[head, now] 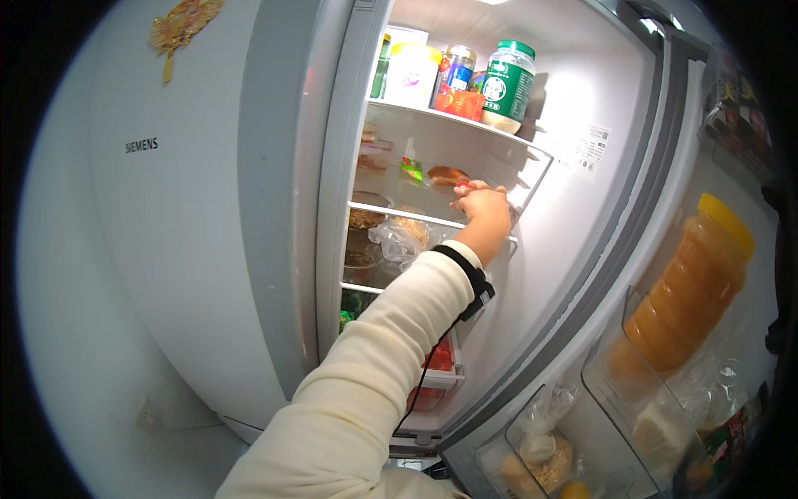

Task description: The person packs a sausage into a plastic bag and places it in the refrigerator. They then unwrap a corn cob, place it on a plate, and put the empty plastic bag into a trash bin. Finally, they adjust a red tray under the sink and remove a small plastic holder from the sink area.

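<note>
My left hand (483,204) reaches into an open refrigerator, over the second shelf (430,217). Its fingers are curled around a small red item (462,185), mostly hidden by them. Just behind the fingertips lies a brown food item in clear wrap (447,175), perhaps bread. To its left is a small green packet (411,168). A cream sleeve (374,374) covers my arm, with a black strap (467,274) at the wrist. My right hand is out of view.
A jar with a green lid (508,87) and a yellow-lidded tub (411,72) stand on the top shelf. Below my hand are plastic-bagged food (405,237) and a covered dish (366,218). The open door (561,349) at right holds a large orange-filled bottle (686,293) and bagged food (548,461).
</note>
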The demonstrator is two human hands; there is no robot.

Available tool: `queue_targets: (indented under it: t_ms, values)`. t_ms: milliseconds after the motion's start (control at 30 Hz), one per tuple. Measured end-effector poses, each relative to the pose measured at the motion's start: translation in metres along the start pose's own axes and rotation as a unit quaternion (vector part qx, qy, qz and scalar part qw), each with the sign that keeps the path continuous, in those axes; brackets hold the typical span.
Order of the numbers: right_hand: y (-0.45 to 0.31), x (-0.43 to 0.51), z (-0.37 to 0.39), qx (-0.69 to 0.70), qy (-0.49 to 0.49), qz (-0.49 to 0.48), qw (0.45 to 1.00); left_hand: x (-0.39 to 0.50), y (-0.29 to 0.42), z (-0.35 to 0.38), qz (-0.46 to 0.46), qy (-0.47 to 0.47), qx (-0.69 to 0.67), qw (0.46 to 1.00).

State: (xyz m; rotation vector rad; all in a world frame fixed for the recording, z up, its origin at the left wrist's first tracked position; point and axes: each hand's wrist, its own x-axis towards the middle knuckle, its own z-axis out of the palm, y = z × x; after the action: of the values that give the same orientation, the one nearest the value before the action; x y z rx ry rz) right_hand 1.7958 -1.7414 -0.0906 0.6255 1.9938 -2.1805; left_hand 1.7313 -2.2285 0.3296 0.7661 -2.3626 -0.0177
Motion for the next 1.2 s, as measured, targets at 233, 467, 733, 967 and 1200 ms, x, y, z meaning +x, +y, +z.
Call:
queue_targets:
  t_ms: [233, 467, 733, 967, 1200]
  values:
    - [0.008, -0.001, -0.014, 0.008, 0.009, -0.001, 1.0, 0.031, -0.042, -0.028, 0.105, -0.06, -0.026, 0.992]
    - [0.014, -0.004, -0.024, 0.013, 0.015, 0.007, 1.0, 0.048, -0.089, -0.035, 0.03, -0.119, 0.06, 0.991]
    - [0.017, -0.008, -0.024, 0.015, 0.021, 0.019, 0.999, 0.068, -0.08, -0.011, -0.065, -0.164, -0.024, 0.984]
    - [0.029, -0.022, -0.035, 0.012, 0.031, 0.022, 0.999, 0.067, -0.048, -0.005, 0.009, -0.248, -0.014, 0.969]
    - [0.053, -0.047, -0.05, 0.008, 0.03, 0.017, 0.999, -0.054, -0.045, -0.038, 0.128, 0.208, -0.348, 0.905]
